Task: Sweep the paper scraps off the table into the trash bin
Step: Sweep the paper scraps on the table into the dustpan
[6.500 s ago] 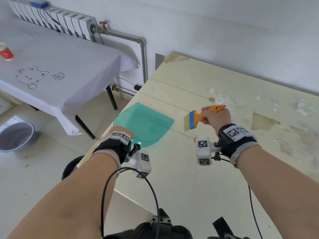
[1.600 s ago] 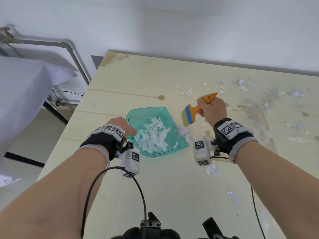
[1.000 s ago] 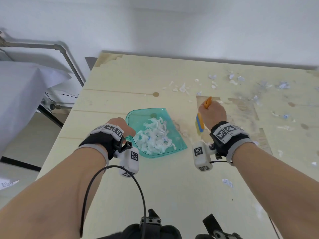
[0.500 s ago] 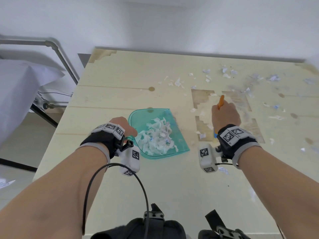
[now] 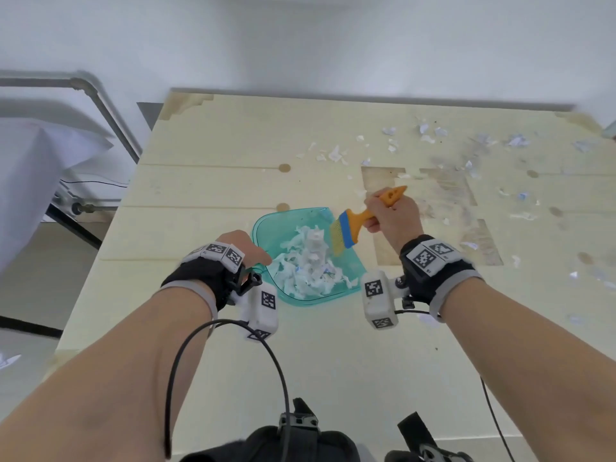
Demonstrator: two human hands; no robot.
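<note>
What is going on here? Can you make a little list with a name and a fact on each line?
left hand: holds the dustpan at its near left edge
right hand: grips the brush handle
brush: orange, blue band, bristles over the dustpan
dustpan: clear teal, lies on the table
scraps in dustpan: a white pile
loose scraps: scattered at the far right
table: pale wood
trash bin: not in view

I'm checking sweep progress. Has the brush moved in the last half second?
Yes. The brush swung left, from over the bare patch to the dustpan, bristles over the scraps.
</note>
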